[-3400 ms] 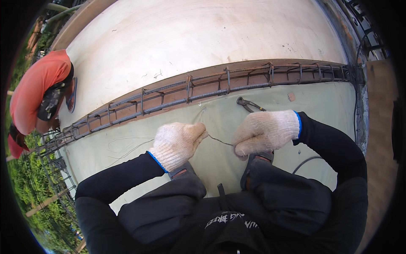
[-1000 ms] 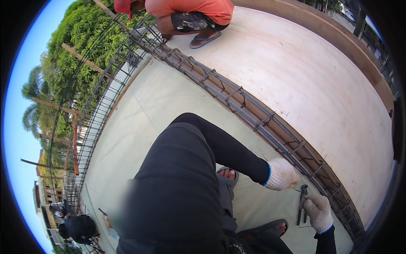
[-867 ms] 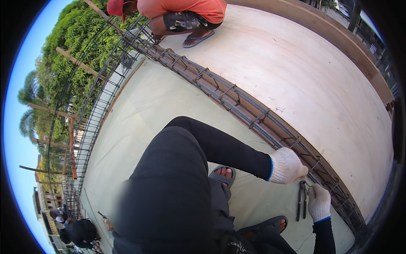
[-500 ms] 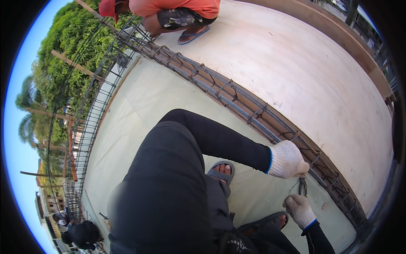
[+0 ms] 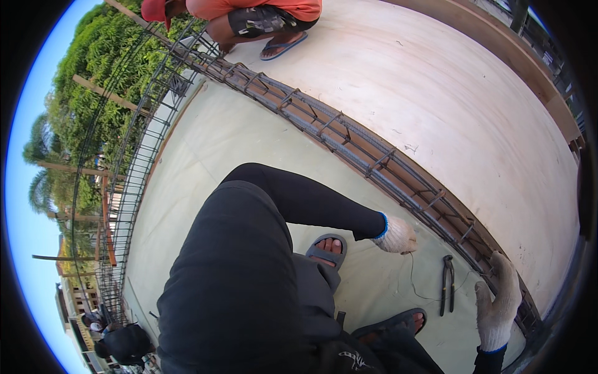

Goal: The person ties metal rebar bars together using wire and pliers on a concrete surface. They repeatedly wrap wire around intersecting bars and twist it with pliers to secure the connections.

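Note:
My left hand point(image 5: 399, 235), in a white knitted glove with a blue cuff, is closed on a thin tie wire point(image 5: 412, 275) that curves down from its fingertips. To its right, a pair of pincers point(image 5: 447, 283) with dark handles lies on the pale green panel point(image 5: 249, 134), touched by neither hand. My gloved right hand point(image 5: 500, 302) is open at the lower right, thumb and fingers apart, beside the near end of a long rebar cage point(image 5: 349, 140). Its fingertips overlap the bars; whether they touch cannot be made out.
Across the rebar cage, a co-worker point(image 5: 261, 15) in an orange top squats on the whitish plywood deck point(image 5: 430, 81). Another rebar cage point(image 5: 134, 165) runs along the left edge, with trees beyond. Further people point(image 5: 124, 343) are at the lower left. My sandalled feet point(image 5: 328, 248) stand on the green panel.
My left hand has drawn back left from the cage with the wire. The pincers, earlier just under that hand, now lie apart from it. My right hand moved right and opened.

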Tool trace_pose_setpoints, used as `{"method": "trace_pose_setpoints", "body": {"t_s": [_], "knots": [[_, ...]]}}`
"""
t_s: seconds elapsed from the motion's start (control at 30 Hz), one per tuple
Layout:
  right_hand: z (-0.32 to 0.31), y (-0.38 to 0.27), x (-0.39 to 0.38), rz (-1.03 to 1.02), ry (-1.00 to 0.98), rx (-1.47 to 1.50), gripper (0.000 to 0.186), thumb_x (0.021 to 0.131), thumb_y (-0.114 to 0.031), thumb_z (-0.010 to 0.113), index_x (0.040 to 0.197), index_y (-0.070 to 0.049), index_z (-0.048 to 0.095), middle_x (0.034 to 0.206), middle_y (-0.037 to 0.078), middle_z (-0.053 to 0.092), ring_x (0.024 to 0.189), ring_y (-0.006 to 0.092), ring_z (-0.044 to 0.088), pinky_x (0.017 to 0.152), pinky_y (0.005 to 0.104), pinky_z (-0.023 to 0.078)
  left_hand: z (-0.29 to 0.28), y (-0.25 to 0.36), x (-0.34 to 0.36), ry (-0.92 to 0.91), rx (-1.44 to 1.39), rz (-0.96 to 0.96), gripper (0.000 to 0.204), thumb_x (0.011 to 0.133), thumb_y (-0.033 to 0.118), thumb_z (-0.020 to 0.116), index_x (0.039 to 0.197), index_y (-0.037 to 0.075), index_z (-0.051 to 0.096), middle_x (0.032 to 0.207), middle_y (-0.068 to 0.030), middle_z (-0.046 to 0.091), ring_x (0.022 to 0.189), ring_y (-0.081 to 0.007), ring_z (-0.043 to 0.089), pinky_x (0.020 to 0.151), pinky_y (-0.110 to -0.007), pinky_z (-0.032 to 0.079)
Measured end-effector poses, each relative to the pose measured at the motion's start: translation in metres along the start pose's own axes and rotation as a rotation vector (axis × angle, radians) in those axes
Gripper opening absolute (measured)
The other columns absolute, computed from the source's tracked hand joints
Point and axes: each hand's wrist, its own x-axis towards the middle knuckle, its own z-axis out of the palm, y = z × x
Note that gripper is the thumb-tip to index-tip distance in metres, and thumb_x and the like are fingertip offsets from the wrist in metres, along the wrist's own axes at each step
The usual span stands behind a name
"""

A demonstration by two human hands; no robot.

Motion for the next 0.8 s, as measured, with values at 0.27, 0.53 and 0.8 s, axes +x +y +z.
{"method": "trace_pose_setpoints", "body": {"t_s": [0.27,0.53,0.8], "knots": [[0.093,0.000,-0.028,0.135,-0.250,-0.182,0.025,0.098,-0.017,0.076,0.117,-0.002,0.070,0.102,0.021,0.075,0.097,0.0419,0.075,0.086,0.0517,0.057,-0.005,0.028,0.092,0.209,0.409,0.308,0.031,0.104,0.032,0.063,0.110,0.004,0.075,0.109,-0.0182,0.079,0.105,-0.0384,0.077,0.087,-0.050,0.061],[0.054,-0.016,-0.022,0.033,-0.505,-0.172,0.025,0.105,-0.024,0.068,0.095,-0.002,0.074,0.075,0.022,0.065,0.075,0.0441,0.069,0.070,0.0508,0.053,-0.039,0.088,0.020,0.488,0.281,0.206,0.033,0.107,0.038,0.060,0.101,0.011,0.076,0.078,-0.0166,0.073,0.077,-0.0408,0.076,0.067,-0.056,0.057],[0.090,0.038,-0.055,-0.065,-0.518,0.046,0.023,0.106,-0.017,0.062,0.092,0.001,0.066,0.073,0.017,0.062,0.065,0.0344,0.064,0.065,0.0446,0.050,-0.047,0.071,0.020,0.524,0.282,0.259,0.031,0.105,0.038,0.063,0.099,0.010,0.075,0.074,-0.0174,0.071,0.072,-0.0416,0.074,0.065,-0.055,0.055]]}}
